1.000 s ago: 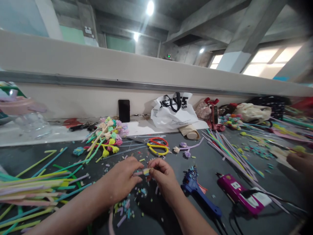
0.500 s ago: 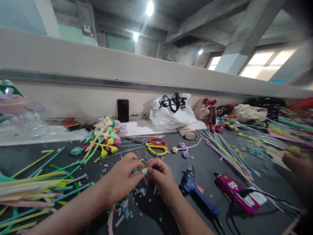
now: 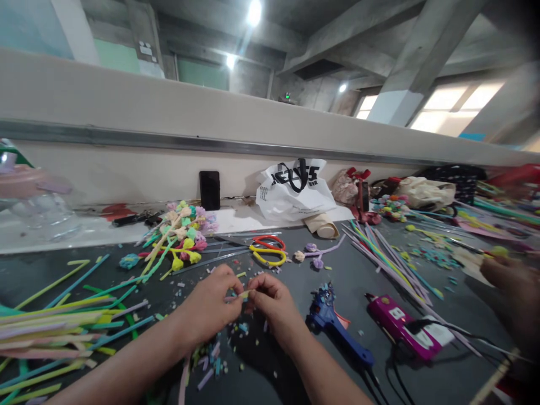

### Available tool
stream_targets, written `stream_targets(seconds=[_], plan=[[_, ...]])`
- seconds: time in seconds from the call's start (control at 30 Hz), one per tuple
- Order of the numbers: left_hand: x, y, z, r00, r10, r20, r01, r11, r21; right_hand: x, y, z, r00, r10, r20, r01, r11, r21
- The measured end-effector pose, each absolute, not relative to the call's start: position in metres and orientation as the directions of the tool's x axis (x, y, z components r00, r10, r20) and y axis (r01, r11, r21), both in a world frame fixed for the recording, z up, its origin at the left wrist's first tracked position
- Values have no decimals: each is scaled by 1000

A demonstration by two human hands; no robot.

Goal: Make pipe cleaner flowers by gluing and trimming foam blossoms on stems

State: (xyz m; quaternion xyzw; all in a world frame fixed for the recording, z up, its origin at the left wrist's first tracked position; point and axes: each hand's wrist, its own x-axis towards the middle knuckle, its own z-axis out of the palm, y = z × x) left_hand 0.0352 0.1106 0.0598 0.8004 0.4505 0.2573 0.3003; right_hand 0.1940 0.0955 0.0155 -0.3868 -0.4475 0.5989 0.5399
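Dark worktop [image 3: 358, 275], strewn with offcuts [image 3: 206, 379]: flower bundle [image 3: 185, 212] apparently assembled. Small yellow piece [image 3: 244, 294], judged unfinished, sits between my left hand [image 3: 213, 301] and right hand [image 3: 275, 306], fingertips of both pinched on it.

Left hand [image 3: 211, 301]: bare; thumb and fingers exposed, rounded knuckles along the back, adjoining the grip from the left. Left forearm [image 3: 139, 360]: bare; slim at the wrist, broadening with distance from the grip toward the lower left. Right hand [image 3: 273, 301]: bare; curved fingers and thumb, adjoining the grip from the right. Right forearm [image 3: 323, 371]: bare; tapered at the wrist, wider farther from the grip toward the lower right. Fingernail detail: too small to tell.
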Motion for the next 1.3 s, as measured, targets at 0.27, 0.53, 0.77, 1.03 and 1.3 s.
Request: stream_targets(seconds=[0.27,0.53,0.77,1.03,1.3], plan=[[21,123,64,644,649,-404,97,455,885,203,94,24,-99,989,114,-328,76,-941],[22,123,54,741,558,-375,-155,685,712,207,90,26,-212,947,242,-371,151,-916],[30,112,60,753,540,-375,-112,667,736,210,91,30,-190,944,269,-320,200,-926],[24,128,61,590,686,-426,152,425,893,211,97,30,-186,982,-39,-425,-116,-898],[-28,120,118,343,920,191,-114,-162,980,218,98,33,-298,951,-82,-566,-245,-787]])
